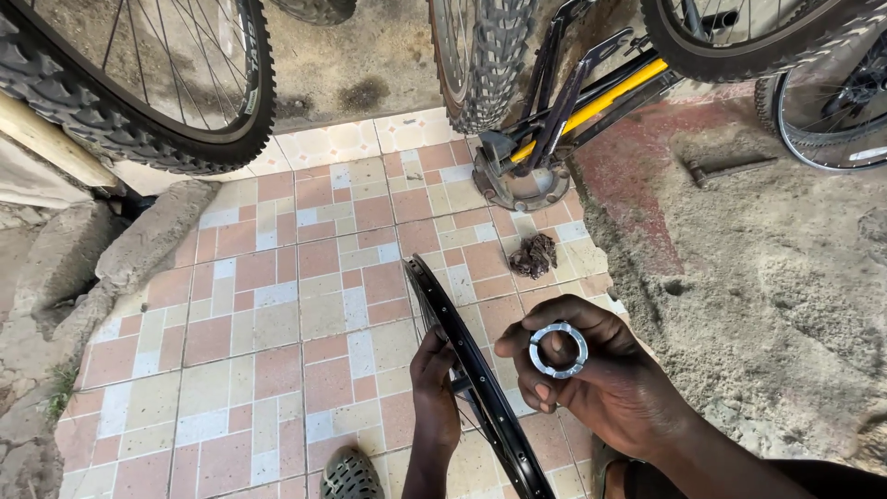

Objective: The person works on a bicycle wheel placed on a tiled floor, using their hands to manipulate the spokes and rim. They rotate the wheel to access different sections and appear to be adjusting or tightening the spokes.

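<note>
Pinching a notched metal ring (558, 350) between thumb and curled fingers (545, 393), the right hand (601, 374) held it up in the lower right of the frame, the ring's open centre facing the camera. Just to its left, the left hand (434, 393) rested against a bare black wheel rim (462, 342), which stood on edge and ran from the frame's middle down to the bottom edge; its fingers were closed around the rim's near side, with thin spokes showing behind. Below lay a floor of pink and cream tiles (277, 342), and a dark sandal (349, 473) peeked in at the bottom. A crumpled dark rag (534, 255) sat on the tiles above the ring. Farther up, a black and yellow bicycle frame (591, 97) leaned beside knobby tyres (148, 83), and rough bare ground (767, 277) filled the right side.
</note>
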